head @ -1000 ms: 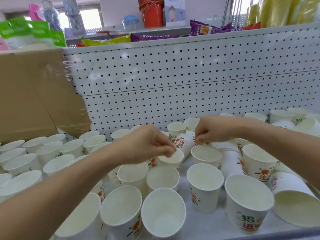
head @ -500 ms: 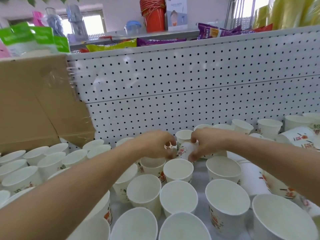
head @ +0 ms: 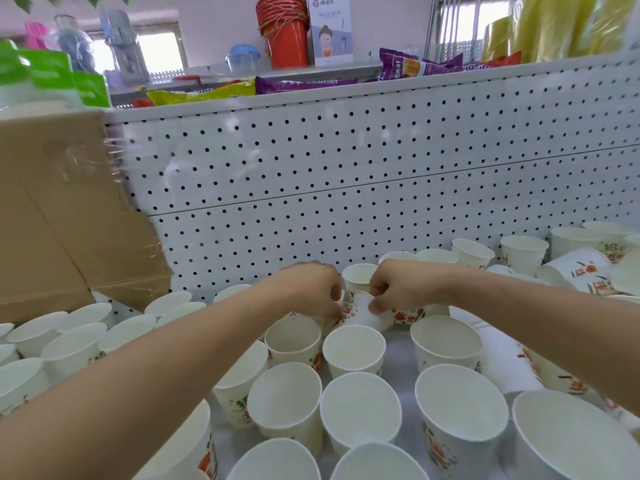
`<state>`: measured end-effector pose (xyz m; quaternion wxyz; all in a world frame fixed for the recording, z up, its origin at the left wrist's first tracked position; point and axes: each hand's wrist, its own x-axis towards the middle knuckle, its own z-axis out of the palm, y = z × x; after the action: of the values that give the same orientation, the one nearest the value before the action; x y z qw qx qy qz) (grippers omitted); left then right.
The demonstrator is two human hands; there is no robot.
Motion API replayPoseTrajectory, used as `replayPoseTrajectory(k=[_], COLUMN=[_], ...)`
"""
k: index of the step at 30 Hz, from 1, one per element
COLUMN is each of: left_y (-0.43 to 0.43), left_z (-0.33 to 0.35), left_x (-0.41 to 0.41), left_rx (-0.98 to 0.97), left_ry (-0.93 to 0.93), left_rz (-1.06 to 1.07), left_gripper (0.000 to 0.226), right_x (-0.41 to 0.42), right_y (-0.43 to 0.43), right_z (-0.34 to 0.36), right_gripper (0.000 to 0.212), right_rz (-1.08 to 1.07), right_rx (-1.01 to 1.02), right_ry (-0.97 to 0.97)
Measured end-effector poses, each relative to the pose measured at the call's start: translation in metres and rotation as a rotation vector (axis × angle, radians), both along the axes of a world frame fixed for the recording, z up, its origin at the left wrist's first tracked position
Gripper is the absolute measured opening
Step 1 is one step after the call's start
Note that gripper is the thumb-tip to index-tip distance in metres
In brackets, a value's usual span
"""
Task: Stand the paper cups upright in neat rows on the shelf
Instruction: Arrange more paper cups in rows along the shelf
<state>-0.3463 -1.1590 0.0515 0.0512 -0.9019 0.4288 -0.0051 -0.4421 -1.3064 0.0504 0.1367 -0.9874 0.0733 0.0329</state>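
Clamps left hand (head: 311, 289) and right hand (head: 400, 289) on one tilted white printed paper cup (head: 363, 312) at centre of frame.

My paper cups (head: 354, 351) are white with orange and green pictures. The wall (head: 346, 174) behind them is pale grey with rows of little black dots, and the box (head: 62, 220) is brown. I see red buckets (head: 285, 32) and purple bags (head: 298, 85).

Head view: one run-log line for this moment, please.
left hand: holds tilted white orange-printed paper cup | right hand: pinches same cup | near cups: upright | far-right cups: some lying | task: unfinished
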Motion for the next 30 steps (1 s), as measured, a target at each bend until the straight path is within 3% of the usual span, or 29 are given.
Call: replayPoseTrajectory(k=[5,10,15,19,21,25,30], left_y=[0.001,0.005,0.029,0.059,0.073,0.098,0.117], left_z=[0.003,0.013,0.032,0.045,0.05,0.056,0.057], left_x=[-0.005,-0.002,0.013,0.024,0.026,0.025,0.021], left_rx=[0.023,-0.09,-0.316,-0.564,-0.645,-0.749,-0.813], left_ry=[-0.125,-0.188,-0.075,0.052,0.062,0.074,0.095], left_rz=[-0.071,-0.077,0.014,0.155,0.197,0.29,0.324], left_gripper=[0.03,0.022,0.018,0.013,0.014,0.014,0.014], right_x=[-0.023,-0.052,-0.046,-0.008,0.017,0.063,0.089], right_y=[0.005,0.015,0.016,0.022,0.032,0.049,0.062], right_z=[0.02,0.034,0.037,0.037,0.033,0.017,0.0], right_gripper=[0.022,0.006,0.032,0.02,0.029,0.057,0.058], right_rz=[0.07,0.149,0.138,0.194,0.231,0.213,0.18], right_rx=[-0.046,-0.357,-0.235,-0.175,-0.186,-0.266,-0.26], right_ry=[-0.132,-0.101,-0.07,-0.161,-0.161,-0.048,0.089])
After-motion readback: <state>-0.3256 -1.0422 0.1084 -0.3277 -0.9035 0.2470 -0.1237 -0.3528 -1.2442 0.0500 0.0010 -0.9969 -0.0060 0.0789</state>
